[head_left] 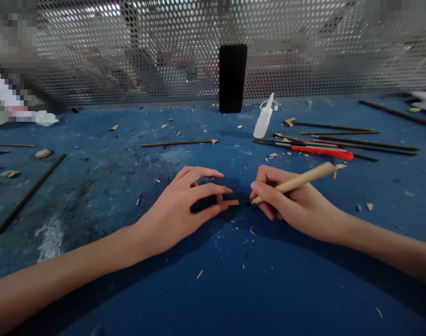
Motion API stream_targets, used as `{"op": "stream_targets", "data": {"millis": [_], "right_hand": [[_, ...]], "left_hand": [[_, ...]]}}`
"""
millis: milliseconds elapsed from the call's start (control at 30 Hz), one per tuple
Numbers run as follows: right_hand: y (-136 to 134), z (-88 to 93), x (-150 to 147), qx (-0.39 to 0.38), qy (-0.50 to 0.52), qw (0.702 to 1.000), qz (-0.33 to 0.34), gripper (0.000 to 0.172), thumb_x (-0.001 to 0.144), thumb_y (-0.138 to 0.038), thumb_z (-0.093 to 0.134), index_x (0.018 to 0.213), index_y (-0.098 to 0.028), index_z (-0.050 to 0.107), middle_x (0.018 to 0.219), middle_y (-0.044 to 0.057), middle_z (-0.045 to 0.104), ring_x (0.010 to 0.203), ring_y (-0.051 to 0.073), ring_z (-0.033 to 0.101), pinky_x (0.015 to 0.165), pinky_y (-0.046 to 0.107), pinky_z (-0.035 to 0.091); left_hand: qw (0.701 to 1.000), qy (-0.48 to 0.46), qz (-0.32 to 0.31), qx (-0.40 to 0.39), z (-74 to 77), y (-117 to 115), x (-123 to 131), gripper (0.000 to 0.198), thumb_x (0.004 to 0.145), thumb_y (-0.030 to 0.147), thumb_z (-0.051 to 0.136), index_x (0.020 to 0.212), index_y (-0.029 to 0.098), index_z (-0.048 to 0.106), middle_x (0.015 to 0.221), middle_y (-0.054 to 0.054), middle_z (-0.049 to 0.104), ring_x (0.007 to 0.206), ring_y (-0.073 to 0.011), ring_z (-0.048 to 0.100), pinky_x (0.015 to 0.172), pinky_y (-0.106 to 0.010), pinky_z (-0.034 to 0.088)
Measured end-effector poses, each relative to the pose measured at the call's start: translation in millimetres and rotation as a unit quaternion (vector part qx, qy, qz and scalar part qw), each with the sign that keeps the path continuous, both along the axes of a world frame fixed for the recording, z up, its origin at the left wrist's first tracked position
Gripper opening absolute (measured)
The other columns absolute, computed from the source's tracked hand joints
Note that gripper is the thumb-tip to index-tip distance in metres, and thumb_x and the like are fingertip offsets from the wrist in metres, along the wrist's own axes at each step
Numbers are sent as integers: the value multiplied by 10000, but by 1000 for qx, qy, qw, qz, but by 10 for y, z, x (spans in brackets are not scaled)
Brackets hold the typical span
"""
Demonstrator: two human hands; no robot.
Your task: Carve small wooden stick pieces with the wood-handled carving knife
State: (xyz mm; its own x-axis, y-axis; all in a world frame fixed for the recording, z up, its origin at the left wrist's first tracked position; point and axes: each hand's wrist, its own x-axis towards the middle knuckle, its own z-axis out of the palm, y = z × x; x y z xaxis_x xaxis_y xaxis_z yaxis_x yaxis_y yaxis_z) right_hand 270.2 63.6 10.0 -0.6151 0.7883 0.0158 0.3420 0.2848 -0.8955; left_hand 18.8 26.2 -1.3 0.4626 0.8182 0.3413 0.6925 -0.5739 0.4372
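My left hand (185, 205) has its thumb and a bent finger around a small L-shaped piece of light wood (231, 203), holding it at the blue tabletop. The other fingers of that hand are spread. My right hand (290, 200) grips the thick wooden handle (304, 179) of a slim tool like a pen. Its short dark tip points left, just short of the wood piece, and I cannot make out whether it is a blade. Tiny wood shavings (230, 238) are scattered below the two hands.
Behind my hands stand a black phone (232, 79), leaning on a perforated metal screen (178, 56), and a white glue bottle (264, 120). A red utility knife (321, 151) lies among thin dark sticks (374, 147) at right. Another dark stick (31, 193) lies at left.
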Motion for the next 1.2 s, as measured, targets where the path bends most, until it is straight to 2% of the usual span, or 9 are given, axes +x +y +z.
{"op": "stream_targets", "data": {"millis": [133,233,567,733,833,967,1200], "right_hand": [[-22,-4,-3,8,-34,999,14,323,1053,-425,489,797,-227,473,626,-73,529,563,82,459,529,227,379],[-33,3,-11,29,-41,998,23,321,1051,-372,509,770,-223,468,615,-79,548,549,74,467,533,225,379],[-36,128,-75,72,-119,989,49,348,1050,-346,461,726,-224,430,595,-62,568,526,85,495,535,249,375],[-56,188,-163,101,-151,982,60,336,1033,-289,467,713,-233,380,533,-77,448,475,94,373,501,283,289],[-46,148,-169,104,-137,984,52,335,1036,-316,466,722,-235,380,556,-70,440,501,101,376,503,272,306],[-33,71,-130,67,-89,993,37,349,1051,-354,438,728,-237,377,589,-59,463,528,104,438,517,251,371],[-69,63,-83,69,-57,996,19,381,1056,-371,453,704,-231,408,551,-60,499,493,92,448,496,237,374]], "left_hand": [[998,-9,-62,24,-15,1,-2,172,967,216,661,1097,243,769,1208,-46,681,1182,-197,573,1039,-364,483],[996,-18,-88,20,-20,-4,-13,199,969,176,650,1119,231,768,1196,-48,690,1148,-177,596,1013,-329,505],[995,-27,-91,18,-15,1,-17,193,974,188,644,1111,227,774,1199,-48,689,1156,-180,597,1010,-326,512],[995,-30,-88,31,-26,-2,-4,182,969,192,651,1100,211,775,1186,-61,701,1126,-185,619,990,-335,533],[994,-35,-91,55,-49,-16,3,170,963,194,659,1091,184,771,1153,-72,721,1114,-194,643,990,-345,552],[992,-15,-104,73,-70,-31,8,175,969,179,645,1096,169,765,1123,-76,732,1102,-200,664,1005,-365,562],[992,-16,-105,69,-53,-28,13,176,985,201,628,1091,170,766,1106,-78,737,1117,-188,663,999,-345,559]]}}
